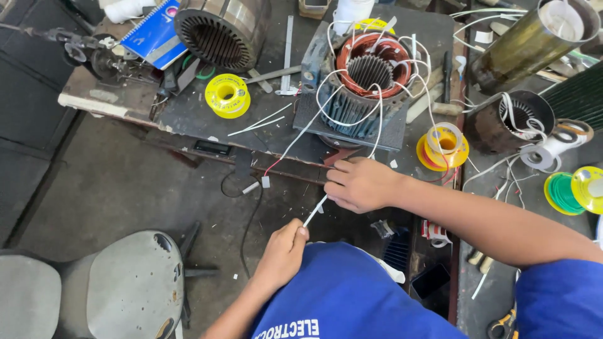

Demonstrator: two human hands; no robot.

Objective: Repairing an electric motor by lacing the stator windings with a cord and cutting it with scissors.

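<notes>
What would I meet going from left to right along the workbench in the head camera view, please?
Blue notebook → bare stator core → yellow tape spool → steel ruler → stator with copper windings and white leads → yellow wire spool → brass-coloured cylinder → green and yellow spool.

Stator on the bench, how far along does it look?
Done: copper windings sit in the stator, with white-sleeved leads trailing out. In hand: left hand and right hand hold a white sleeve piece between them. Left: the leads hang loose and unbundled over the bench edge; yellow tape roll lies unused.
</notes>
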